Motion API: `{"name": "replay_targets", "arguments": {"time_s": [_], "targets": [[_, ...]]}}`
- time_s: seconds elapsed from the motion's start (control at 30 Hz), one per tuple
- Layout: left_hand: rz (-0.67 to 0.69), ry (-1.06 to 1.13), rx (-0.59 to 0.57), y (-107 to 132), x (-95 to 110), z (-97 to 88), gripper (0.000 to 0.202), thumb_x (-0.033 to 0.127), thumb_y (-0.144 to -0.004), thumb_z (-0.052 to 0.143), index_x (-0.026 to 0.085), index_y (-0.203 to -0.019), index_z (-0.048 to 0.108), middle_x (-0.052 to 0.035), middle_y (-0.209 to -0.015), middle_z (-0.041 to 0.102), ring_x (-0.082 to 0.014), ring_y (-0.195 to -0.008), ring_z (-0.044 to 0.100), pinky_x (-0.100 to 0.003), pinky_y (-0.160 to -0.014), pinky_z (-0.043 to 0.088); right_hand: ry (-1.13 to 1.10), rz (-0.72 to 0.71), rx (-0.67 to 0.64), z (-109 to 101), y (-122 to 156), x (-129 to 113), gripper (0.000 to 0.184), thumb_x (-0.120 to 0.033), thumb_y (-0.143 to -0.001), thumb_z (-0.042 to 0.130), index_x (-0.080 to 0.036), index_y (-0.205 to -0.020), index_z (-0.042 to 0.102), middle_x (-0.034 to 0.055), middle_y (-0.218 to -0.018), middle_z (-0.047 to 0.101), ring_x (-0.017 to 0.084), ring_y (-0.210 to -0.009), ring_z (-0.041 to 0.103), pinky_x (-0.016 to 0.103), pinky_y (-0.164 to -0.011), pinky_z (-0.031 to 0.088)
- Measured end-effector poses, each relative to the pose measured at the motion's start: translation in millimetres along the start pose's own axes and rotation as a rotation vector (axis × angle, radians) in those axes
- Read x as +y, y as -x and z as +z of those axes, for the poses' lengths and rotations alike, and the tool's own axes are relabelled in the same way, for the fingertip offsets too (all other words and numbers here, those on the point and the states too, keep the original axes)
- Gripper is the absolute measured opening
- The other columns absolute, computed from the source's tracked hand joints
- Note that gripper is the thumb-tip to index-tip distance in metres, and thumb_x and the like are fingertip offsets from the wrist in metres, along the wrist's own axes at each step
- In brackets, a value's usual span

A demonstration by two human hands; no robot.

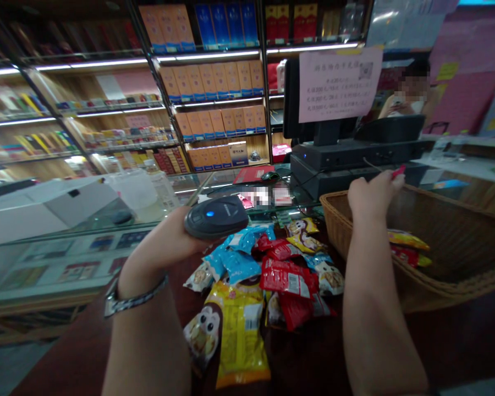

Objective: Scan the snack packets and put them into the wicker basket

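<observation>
My left hand [176, 234] is closed around a black barcode scanner [216, 216] with a blue light on top, held above a pile of snack packets. My right hand [372, 193] is closed over the left rim of a wicker basket [337, 224]; a small pinkish-red packet [398, 171] pokes out at its fingertips, mostly hidden. Under the scanner lie several blue packets [240, 265], red packets [287, 276] and a large yellow packet [241, 341] with its barcode facing up. Inside the basket, a yellow packet [407, 238] and a red one rest by the left wall.
Behind the basket stands a monitor with a paper sign [339, 82] on it, above a black register base [350, 157]. A glass counter [37, 269] runs left, bearing a white box [45, 209]. Shelves of boxes [212, 82] line the back. A person [410, 93] is beyond the monitor.
</observation>
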State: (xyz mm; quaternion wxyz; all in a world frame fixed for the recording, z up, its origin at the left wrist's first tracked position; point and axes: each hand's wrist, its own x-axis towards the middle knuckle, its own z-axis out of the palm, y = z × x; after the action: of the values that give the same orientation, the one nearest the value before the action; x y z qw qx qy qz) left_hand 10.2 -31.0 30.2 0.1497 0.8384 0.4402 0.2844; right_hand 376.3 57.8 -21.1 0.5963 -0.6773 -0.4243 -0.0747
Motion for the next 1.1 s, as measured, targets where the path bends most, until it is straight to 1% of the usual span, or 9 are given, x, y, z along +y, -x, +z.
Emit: {"name": "replay_targets", "arguments": {"time_s": [0.1,0.2,0.33,0.43,0.57,0.7,0.8,0.97,1.1], "targets": [[0.017,-0.035,0.004,0,0,-0.4,0.034,0.031,-0.075,0.073,0.016,-0.105,0.072,-0.0079,-0.103,0.077,-0.02,-0.089,0.068,-0.033,-0.087,0.055,0.012,0.173,0.052,1,6,-10,0.081,-0.022,-0.076,0.058,0.005,-0.147,0.029,0.0312,-0.157,0.009,0.045,-0.148,0.008,0.06,-0.119,0.012],[-0.012,-0.03,0.028,2,0,-1.3,0.037,0.028,-0.073,0.073,0.015,-0.107,0.07,-0.007,-0.1,0.077,-0.0184,-0.083,0.067,-0.031,-0.081,0.055,-0.06,-0.025,-0.02,3,10,-20,0.069,-0.024,-0.076,0.06,-0.005,-0.141,0.045,0.0251,-0.152,0.031,0.04,-0.144,0.027,0.057,-0.116,0.021],[-0.066,-0.014,0.025,4,-1,-3.1,0.028,0.025,-0.072,0.071,0.014,-0.098,0.071,-0.005,-0.086,0.077,-0.0175,-0.076,0.066,-0.028,-0.072,0.055,-0.236,-0.316,-0.467,21,26,-36,0.045,-0.02,-0.077,0.061,-0.014,-0.122,0.066,0.0127,-0.122,0.065,0.026,-0.115,0.06,0.041,-0.106,0.042],[-0.077,-0.031,0.029,5,-1,-4.3,0.031,0.028,-0.072,0.073,0.014,-0.1,0.072,-0.0055,-0.087,0.078,-0.0175,-0.074,0.065,-0.028,-0.07,0.055,-0.284,-0.442,-0.794,51,54,-48,0.044,-0.022,-0.076,0.067,-0.015,-0.12,0.069,0.0104,-0.122,0.067,0.022,-0.111,0.062,0.034,-0.103,0.044],[-0.044,-0.057,0.036,6,-4,-5.7,0.034,0.031,-0.073,0.073,0.014,-0.101,0.074,-0.0074,-0.097,0.078,-0.0192,-0.083,0.066,-0.032,-0.081,0.055,-0.181,-0.545,-1.061,96,96,-53,0.052,-0.022,-0.078,0.067,-0.014,-0.13,0.063,0.013,-0.136,0.059,0.022,-0.128,0.052,0.03,-0.111,0.035],[-0.015,-0.051,0.043,7,-4,-7.5,0.027,0.029,-0.073,0.071,0.015,-0.096,0.075,-0.0054,-0.09,0.078,-0.0179,-0.079,0.065,-0.03,-0.077,0.055,-0.045,-0.352,-1.216,122,119,-49,0.056,-0.045,-0.091,0.053,-0.007,-0.132,0.059,0.0179,-0.132,0.061,0.025,-0.122,0.058,0.03,-0.102,0.043],[-0.006,-0.053,0.074,8,-3,-9.2,0.024,0.024,-0.071,0.071,0.016,-0.092,0.076,-0.0024,-0.08,0.077,-0.0147,-0.069,0.063,-0.026,-0.071,0.054,0.101,-0.278,-1.235,123,121,-47,0.068,-0.062,-0.077,0.064,-0.006,-0.117,0.066,0.0197,-0.118,0.068,0.029,-0.107,0.064,0.031,-0.085,0.049],[0.032,-0.048,0.082,9,-4,-11.3,0.024,0.023,-0.072,0.072,0.015,-0.094,0.076,-0.0028,-0.083,0.078,-0.014,-0.068,0.063,-0.025,-0.069,0.054,0.164,-0.235,-1.352,111,108,-46,0.048,-0.059,-0.057,0.078,-0.016,-0.071,0.065,0.0061,-0.078,0.068,0.022,-0.077,0.063,0.026,-0.06,0.044],[0.016,-0.05,0.085,10,-6,-10.9,0.026,0.022,-0.071,0.073,0.015,-0.096,0.076,-0.0032,-0.086,0.078,-0.0144,-0.071,0.063,-0.025,-0.071,0.054,-0.164,-0.067,-1.472,106,99,-39,0.035,-0.037,-0.054,0.082,-0.017,-0.072,0.059,-0.0011,-0.07,0.063,0.015,-0.065,0.058,0.024,-0.056,0.043]]}}
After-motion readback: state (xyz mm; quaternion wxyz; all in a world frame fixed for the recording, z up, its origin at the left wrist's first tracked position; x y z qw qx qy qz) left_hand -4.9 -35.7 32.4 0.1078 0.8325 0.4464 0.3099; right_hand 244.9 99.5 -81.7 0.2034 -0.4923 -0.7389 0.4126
